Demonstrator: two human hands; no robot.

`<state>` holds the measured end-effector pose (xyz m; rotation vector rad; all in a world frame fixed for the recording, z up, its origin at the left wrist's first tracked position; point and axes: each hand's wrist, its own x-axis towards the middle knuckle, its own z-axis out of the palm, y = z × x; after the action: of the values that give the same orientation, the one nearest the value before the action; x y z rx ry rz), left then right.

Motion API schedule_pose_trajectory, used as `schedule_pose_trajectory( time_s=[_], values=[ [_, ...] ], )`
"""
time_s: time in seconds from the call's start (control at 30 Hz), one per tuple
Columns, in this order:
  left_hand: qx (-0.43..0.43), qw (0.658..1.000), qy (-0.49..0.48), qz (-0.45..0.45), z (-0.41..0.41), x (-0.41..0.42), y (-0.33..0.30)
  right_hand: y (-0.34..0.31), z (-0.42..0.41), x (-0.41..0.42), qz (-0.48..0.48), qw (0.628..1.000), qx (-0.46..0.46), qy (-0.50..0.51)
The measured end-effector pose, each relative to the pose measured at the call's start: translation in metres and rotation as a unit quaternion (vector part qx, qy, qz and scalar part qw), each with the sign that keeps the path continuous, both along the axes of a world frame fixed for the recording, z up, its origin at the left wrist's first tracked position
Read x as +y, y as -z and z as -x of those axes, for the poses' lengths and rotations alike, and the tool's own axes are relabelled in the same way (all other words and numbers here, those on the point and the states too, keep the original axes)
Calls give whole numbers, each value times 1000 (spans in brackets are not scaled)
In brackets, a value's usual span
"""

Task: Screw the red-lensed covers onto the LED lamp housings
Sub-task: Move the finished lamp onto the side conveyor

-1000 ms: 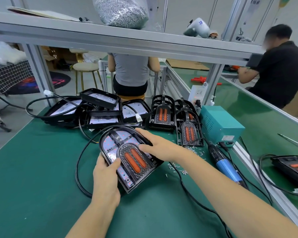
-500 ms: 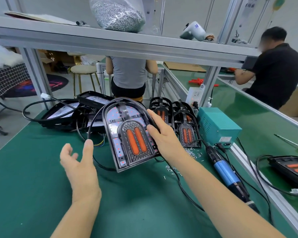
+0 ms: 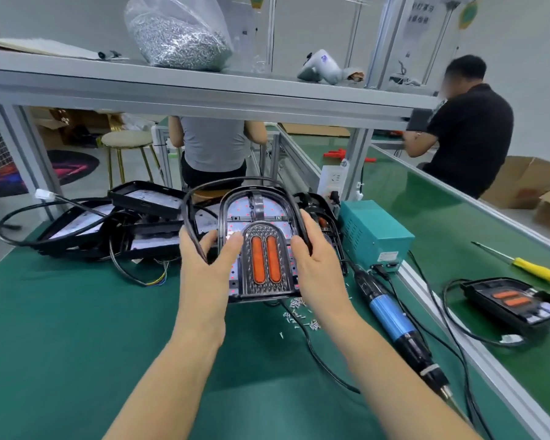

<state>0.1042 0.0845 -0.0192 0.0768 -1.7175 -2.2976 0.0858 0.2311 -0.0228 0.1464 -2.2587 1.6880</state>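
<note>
Left hand [image 3: 204, 265] and right hand [image 3: 311, 262] clamped on lamp housing [image 3: 258, 217]; seat red-lensed cover [image 3: 265, 262] flush, lay flat on tabletop [image 3: 61, 328] before driving screws [image 3: 299, 315].

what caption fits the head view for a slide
Both hands hold an LED lamp housing upright above the green bench.

One head cam, wide-angle, looks fwd and down along the green bench [image 3: 61, 344] from its near edge; close to both hands, shelf [image 3: 204, 90] overhead.
</note>
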Motion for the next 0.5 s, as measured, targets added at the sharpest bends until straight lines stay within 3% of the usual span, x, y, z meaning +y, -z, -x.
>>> schedule_pose_trajectory(
  time_s=[0.2, 0.5],
  values=[
    [53, 990, -3, 134, 24, 49, -7, -9, -11, 37, 27, 995, 25, 90],
    [102, 968, 140, 180, 41, 157, -14, -13, -41, 130, 60, 969, 46, 236]
  ],
)
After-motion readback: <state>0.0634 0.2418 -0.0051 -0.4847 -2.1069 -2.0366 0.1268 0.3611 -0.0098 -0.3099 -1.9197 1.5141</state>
